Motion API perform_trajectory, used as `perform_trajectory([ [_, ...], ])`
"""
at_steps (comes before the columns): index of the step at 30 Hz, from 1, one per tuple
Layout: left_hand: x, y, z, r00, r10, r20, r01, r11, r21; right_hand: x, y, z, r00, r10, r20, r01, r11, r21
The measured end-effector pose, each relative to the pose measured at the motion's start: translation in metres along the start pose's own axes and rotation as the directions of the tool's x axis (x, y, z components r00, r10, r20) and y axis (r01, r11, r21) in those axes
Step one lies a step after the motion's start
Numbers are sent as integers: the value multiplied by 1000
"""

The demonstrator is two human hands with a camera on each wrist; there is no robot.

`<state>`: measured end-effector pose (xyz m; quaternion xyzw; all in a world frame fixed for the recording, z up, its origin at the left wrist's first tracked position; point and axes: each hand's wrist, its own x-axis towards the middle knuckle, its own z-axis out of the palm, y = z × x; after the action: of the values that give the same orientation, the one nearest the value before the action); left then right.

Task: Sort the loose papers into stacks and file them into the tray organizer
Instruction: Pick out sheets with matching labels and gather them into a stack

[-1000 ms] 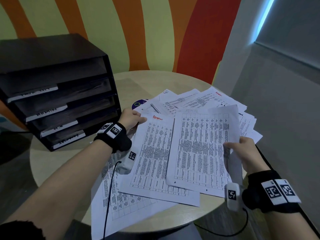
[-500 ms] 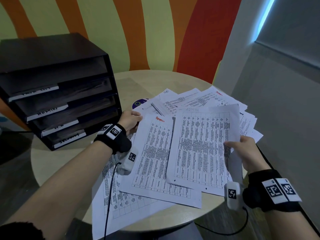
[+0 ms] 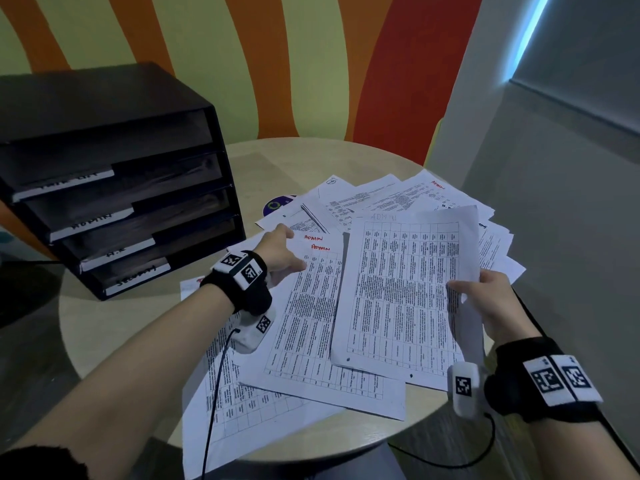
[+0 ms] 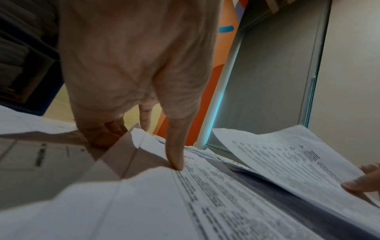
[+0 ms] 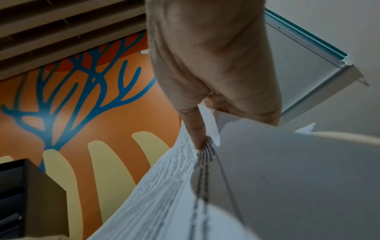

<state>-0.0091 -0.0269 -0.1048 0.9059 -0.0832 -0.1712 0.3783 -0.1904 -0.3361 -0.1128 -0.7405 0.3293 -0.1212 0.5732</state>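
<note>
A black tray organizer (image 3: 114, 188) with labelled trays stands at the table's back left. Loose printed papers (image 3: 381, 199) lie fanned over the middle and right. My left hand (image 3: 282, 252) grips the top left corner of sheets headed ADMIN in red (image 3: 311, 306). In the left wrist view the thumb (image 4: 176, 162) presses on top of them and the fingers curl beneath. My right hand (image 3: 485, 299) pinches the right edge of another table-printed sheet (image 3: 405, 292) and holds it raised over the pile. In the right wrist view the thumb (image 5: 197, 139) lies on that sheet (image 5: 164, 186).
The round wooden table (image 3: 138, 323) shows bare wood left of the papers. A purple disc (image 3: 277, 206) peeks out behind the pile. One sheet (image 3: 235, 410) overhangs the front edge under my left forearm. A grey wall runs close on the right.
My left hand has slid a little farther away and raised its corner, so a second red ADMIN heading now shows. The right hand and its sheet have barely moved.
</note>
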Motion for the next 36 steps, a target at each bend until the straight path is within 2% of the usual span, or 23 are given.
perform_trajectory([
  [5, 10, -8, 1, 998, -19, 65, 14, 996, 83, -2, -1, 1, 1000, 3, 8, -3, 1000, -5],
  [8, 7, -5, 0, 998, -47, 40, 41, 990, 132, -1, -1, 1, 1000, 8, 7, -8, 1000, -8],
  [13, 2, 2, 5, 996, 78, -50, -52, 917, 395, -3, -3, 2, 1000, 6, 4, -6, 1000, -15],
  [17, 0, 8, 5, 992, 130, -7, -109, 860, 498, -7, -6, 3, 1000, -1, 14, 1, 1000, -7],
  [20, 1, 7, 3, 989, 145, -12, -132, 927, 351, -10, -8, 3, 1000, -3, 18, 3, 1000, -19],
  [22, 3, 8, -1, 979, 152, -139, -127, 976, 177, -10, -8, 2, 1000, -8, 19, 9, 999, -42],
  [24, 3, 15, -12, 932, 138, -335, -185, 976, -114, -9, -7, 1, 1000, -13, 19, 14, 997, -70],
  [26, 0, 27, -35, 847, 105, -520, -320, 884, -342, -8, -6, 0, 1000, -8, 15, 10, 996, -91],
  [28, -3, 41, -65, 754, 140, -642, -472, 795, -381, -8, -5, -1, 1000, -6, 3, 6, 995, -102],
  [30, -4, 50, -90, 691, 185, -699, -579, 721, -381, -8, -6, -1, 1000, 0, -2, 0, 994, -112],
  [33, -5, 52, -110, 609, 164, -776, -634, 689, -352, -8, -7, -2, 1000, 13, -17, -15, 995, -97],
  [35, 0, 49, -112, 611, 153, -777, -641, 671, -372, -9, -8, -4, 999, 5, -39, -9, 996, -92],
  [36, 2, 48, -108, 646, 150, -748, -615, 684, -393, -10, -9, -5, 999, 0, -45, -4, 996, -87],
])
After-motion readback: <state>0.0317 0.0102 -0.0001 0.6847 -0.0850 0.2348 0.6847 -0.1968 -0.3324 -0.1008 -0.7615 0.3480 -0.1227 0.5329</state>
